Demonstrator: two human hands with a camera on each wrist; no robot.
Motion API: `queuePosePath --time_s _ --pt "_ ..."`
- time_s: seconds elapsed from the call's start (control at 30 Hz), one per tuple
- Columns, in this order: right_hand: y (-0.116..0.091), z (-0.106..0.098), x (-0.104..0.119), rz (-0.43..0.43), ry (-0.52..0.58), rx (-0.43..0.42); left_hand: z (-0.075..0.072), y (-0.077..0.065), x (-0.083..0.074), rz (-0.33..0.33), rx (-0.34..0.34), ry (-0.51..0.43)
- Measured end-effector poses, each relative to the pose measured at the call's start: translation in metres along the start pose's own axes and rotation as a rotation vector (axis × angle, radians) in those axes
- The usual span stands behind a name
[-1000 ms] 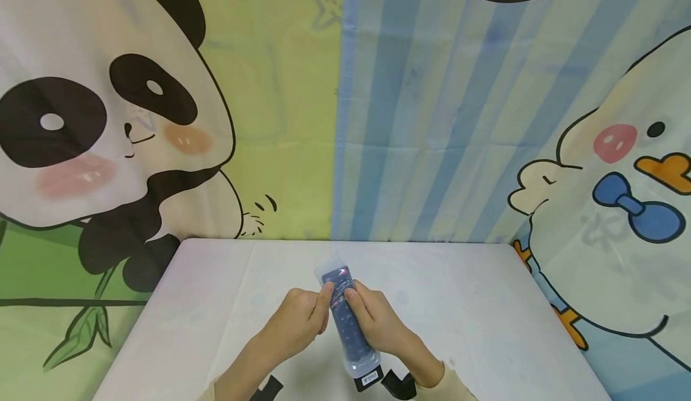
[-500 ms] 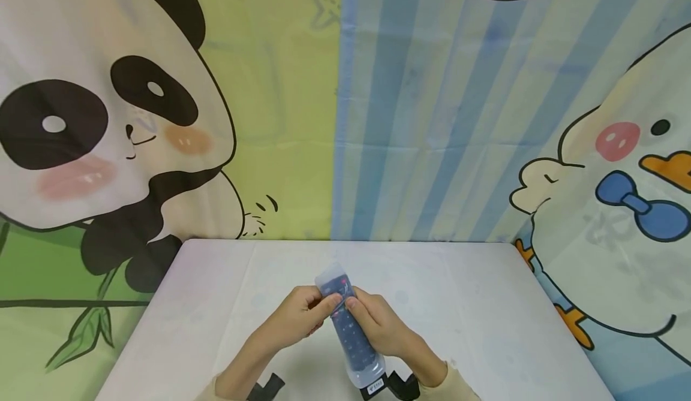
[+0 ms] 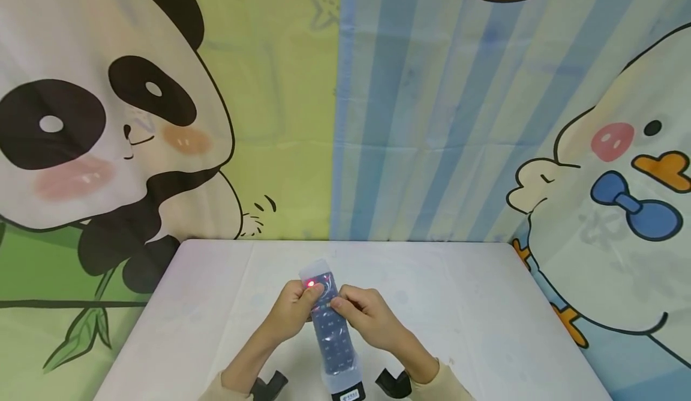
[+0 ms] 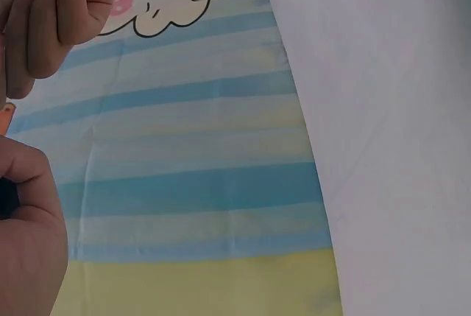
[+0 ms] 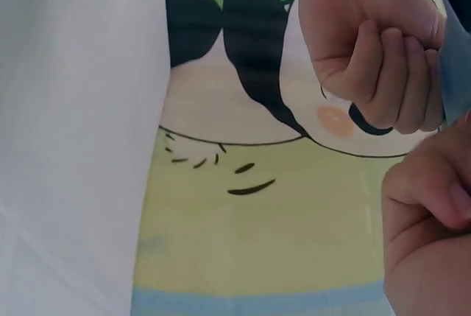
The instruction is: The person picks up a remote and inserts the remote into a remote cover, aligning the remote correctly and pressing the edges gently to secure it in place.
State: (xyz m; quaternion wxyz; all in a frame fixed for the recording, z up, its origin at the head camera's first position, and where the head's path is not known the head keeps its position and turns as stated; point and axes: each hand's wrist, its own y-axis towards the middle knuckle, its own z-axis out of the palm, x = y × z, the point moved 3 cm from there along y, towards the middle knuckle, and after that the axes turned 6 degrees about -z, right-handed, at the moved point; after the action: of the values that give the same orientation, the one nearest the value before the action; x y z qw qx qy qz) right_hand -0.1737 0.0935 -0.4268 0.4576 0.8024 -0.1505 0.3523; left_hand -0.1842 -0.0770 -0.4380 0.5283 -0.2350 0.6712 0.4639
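A dark remote control (image 3: 333,344) in a clear plastic sleeve (image 3: 318,267) is held up over the white table, its upper end leaning left. Near that end a red light (image 3: 310,283) glows. My left hand (image 3: 290,310) grips the upper part from the left, thumb across its face; the fingers behind are hidden. On the right edge, my right hand (image 3: 372,318) pinches with thumb and curled fingers; whether it has the remote or just the sleeve is hard to tell. The left wrist view shows my left hand (image 4: 29,235) at its edge; the right wrist view shows my right hand (image 5: 427,227) at lower right.
The white table (image 3: 459,305) spreads under both hands. Behind it hangs a cartoon cloth (image 3: 281,119) with a panda and a white bird. Black pieces (image 3: 394,383) sit by both wrists. The remote's lower end carries a black part with a white label (image 3: 349,395).
The remote has shifted left and now stands more upright. My left thumb has moved higher on its face. The red light shows brightly now. My right hand has moved slightly left.
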Motion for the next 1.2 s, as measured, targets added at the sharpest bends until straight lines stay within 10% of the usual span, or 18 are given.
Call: queuePosePath --time_s 0.23,0.43,0.83,1.03,1.2 --pt "0.002 0.006 -0.003 -0.021 0.002 -0.053 -0.006 0.006 0.013 -0.221 -0.230 -0.018" --pt "-0.002 0.013 0.004 -0.026 0.074 -0.071 -0.006 0.009 0.011 -0.179 -0.332 -0.108" --pt "-0.013 0.004 0.004 0.028 0.342 -0.007 0.007 0.011 -0.004 -0.019 -0.212 0.083" --pt "-0.014 -0.005 -0.004 0.147 0.242 0.001 0.011 0.014 -0.003 0.059 -0.075 0.143" --pt "-0.012 -0.006 -0.007 0.197 0.134 -0.062 0.010 0.018 0.001 0.085 -0.115 0.273"
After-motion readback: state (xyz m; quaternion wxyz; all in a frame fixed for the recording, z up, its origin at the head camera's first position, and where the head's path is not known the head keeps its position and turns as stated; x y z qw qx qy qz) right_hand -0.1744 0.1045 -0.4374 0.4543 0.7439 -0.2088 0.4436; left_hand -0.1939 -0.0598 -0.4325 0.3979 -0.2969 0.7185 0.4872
